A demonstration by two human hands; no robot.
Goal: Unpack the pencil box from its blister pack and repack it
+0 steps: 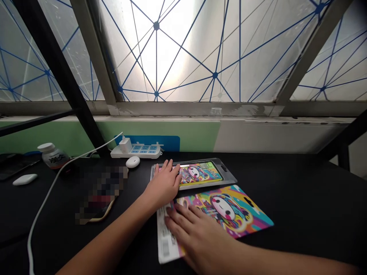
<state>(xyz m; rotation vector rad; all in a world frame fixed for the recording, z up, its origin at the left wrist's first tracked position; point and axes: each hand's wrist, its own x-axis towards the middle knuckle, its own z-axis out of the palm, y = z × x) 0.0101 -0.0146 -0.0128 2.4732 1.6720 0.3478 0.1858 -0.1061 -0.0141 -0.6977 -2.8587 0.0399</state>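
Observation:
My left hand lies with fingers stretched over the left part of a clear plastic blister pack, which shows a colourful cartoon print inside. Nearer to me, a bright printed card with a large cartoon face rests on the black table, its left strip white with a barcode. Flat across that card's left half is my right hand, fingers extended and slightly apart. The two hands are close together, the left one farther away. What lies under the palms is hidden.
A white power strip with a plugged-in charger stands by the wall. A white cable curves down the left side. Also on the black table are a white round case, a white-capped bottle and a pixelated object.

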